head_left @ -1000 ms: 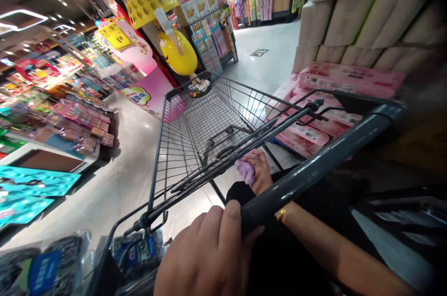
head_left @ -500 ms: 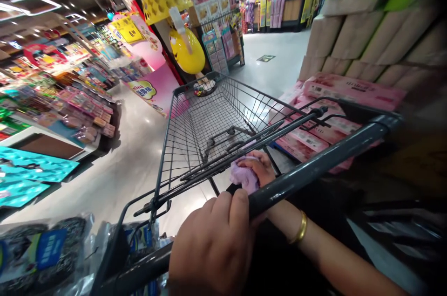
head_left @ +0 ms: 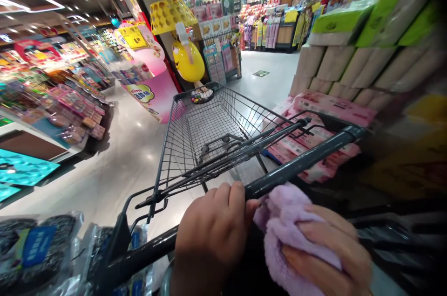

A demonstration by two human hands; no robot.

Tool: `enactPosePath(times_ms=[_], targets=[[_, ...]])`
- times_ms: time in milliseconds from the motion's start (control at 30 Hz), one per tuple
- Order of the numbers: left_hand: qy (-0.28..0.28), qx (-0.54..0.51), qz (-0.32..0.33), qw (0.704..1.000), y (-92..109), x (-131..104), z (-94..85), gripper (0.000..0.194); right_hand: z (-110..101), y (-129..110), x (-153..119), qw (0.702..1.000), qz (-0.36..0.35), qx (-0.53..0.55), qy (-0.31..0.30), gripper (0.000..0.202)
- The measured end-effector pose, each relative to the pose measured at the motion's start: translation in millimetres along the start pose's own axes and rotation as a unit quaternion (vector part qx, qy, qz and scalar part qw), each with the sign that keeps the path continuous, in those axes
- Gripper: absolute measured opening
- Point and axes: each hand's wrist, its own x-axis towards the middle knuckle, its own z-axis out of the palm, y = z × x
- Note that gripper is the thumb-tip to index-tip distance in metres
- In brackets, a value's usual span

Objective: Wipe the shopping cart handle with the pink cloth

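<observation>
My left hand is closed around the dark handlebar of a wire shopping cart, its knuckles on top of the bar. My right hand grips a fluffy lilac cloth bunched between the fingers. This hand is on the near side of the bar, right of my left hand. The cloth's upper part lies against or just in front of the bar; whether it touches cannot be made out. Only the wire mesh shows inside the cart basket.
Stacked tissue packs stand to the right above pink packages. Bagged dark goods lie at lower left. Ahead are a yellow egg-shaped figure and a pink display. Snack shelves line the left; pale floor runs between.
My right hand and the lilac cloth have come back from beyond the handlebar to its near side. My left hand still holds the bar. The view has tilted up slightly.
</observation>
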Motion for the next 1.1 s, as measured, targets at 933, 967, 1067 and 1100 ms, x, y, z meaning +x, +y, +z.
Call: enactPosePath(times_ms=[933,967,1067,1100], targets=[[0.034,-0.043,-0.021,0.998,9,-1,-0.9,0.021,0,43,46,0.983,0.045,-0.128,-0.124,0.053],[0.024,-0.055,-0.032,0.998,13,3,-1.2,0.024,-1,41,47,0.982,0.034,-0.118,-0.144,0.055],[-0.02,-0.079,-0.072,0.994,25,16,-0.8,0.03,-6,45,51,0.974,-0.028,-0.081,-0.211,0.053],[-0.042,-0.08,-0.089,0.992,28,21,-0.3,0.031,-9,53,53,0.972,-0.04,-0.081,-0.217,0.051]])
